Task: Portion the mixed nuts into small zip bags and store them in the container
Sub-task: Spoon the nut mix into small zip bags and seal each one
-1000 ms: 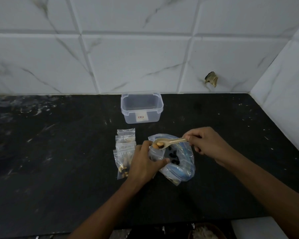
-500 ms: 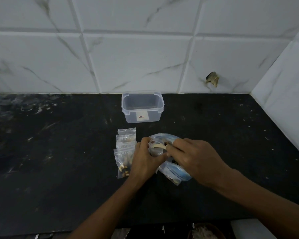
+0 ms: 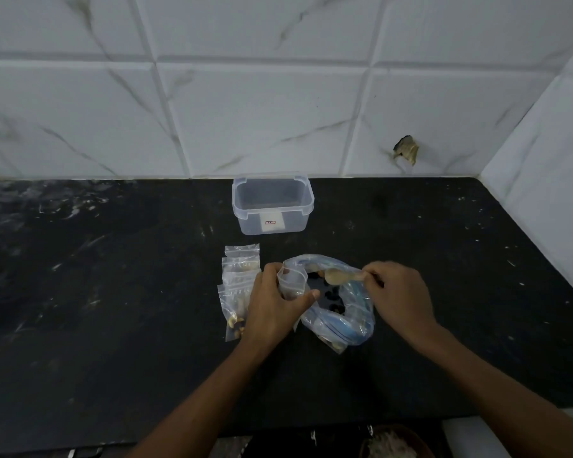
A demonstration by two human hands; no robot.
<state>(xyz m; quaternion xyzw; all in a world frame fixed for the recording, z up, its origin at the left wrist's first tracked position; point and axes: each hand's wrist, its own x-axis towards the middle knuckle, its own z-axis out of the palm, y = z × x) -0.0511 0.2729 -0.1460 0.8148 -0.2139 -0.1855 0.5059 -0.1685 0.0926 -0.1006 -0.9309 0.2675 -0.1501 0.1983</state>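
Your left hand (image 3: 272, 305) grip pinches a small zip bag (image 3: 290, 282) open, your right hand (image 3: 401, 292) grip pinches the spoon (image 3: 339, 276), scoop just beside the bag's mouth, over the big nut bag (image 3: 344, 322) on the table (image 3: 113, 292)

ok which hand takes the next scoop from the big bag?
Right hand: it pinches the spoon over the big bag. Left hand holds the small zip bag.

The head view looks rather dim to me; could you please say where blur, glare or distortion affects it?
Head view: dim overall, the dark counter swallowing detail; the right hand and spoon are motion-blurred; the left hand on the small bag is sharper; tile lines bow from wide-angle distortion; faint sheen on the big bag, no harsh glare.
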